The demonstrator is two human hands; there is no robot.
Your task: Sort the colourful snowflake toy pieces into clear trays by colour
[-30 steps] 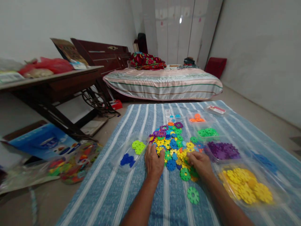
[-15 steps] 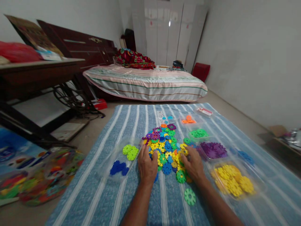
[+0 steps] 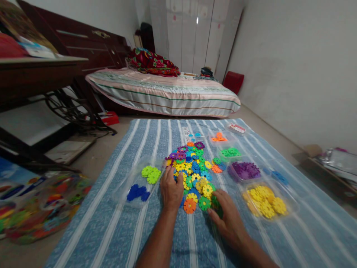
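- Left hand [image 3: 171, 190]: palm down, lower centre of the frame, fingers reaching onto the near left edge of the pile of discs [image 3: 192, 167]. The fingertips are partly buried among the discs, so I cannot tell whether they pinch one.
- Right hand [image 3: 227, 219]: lower right of centre, palm down, fingers bent over a dark green disc [image 3: 216, 203] at the near right edge of the pile. I cannot tell whether the fingers are closed on it or only resting on it.
- Location of the discs: the mixed pile lies at mid-frame on the striped blanket [image 3: 117, 223]. An orange disc [image 3: 190, 205] and a green disc [image 3: 204, 203] lie flat between my two hands.
- Surroundings: the clear tray [image 3: 119, 191] left of the pile holds lime and blue discs. The yellow tray [image 3: 292, 204] sits at right, with further trays of purple, green and orange discs behind it.
- Handling, as I judge it: each disc is probably light, thin, stiff plastic with a notched rim. It should not crush, but it lies flat and may slide on the cloth.
- Where to hold: tip one edge up at a notch, then pinch the rim between thumb and forefinger, one disc at a time.
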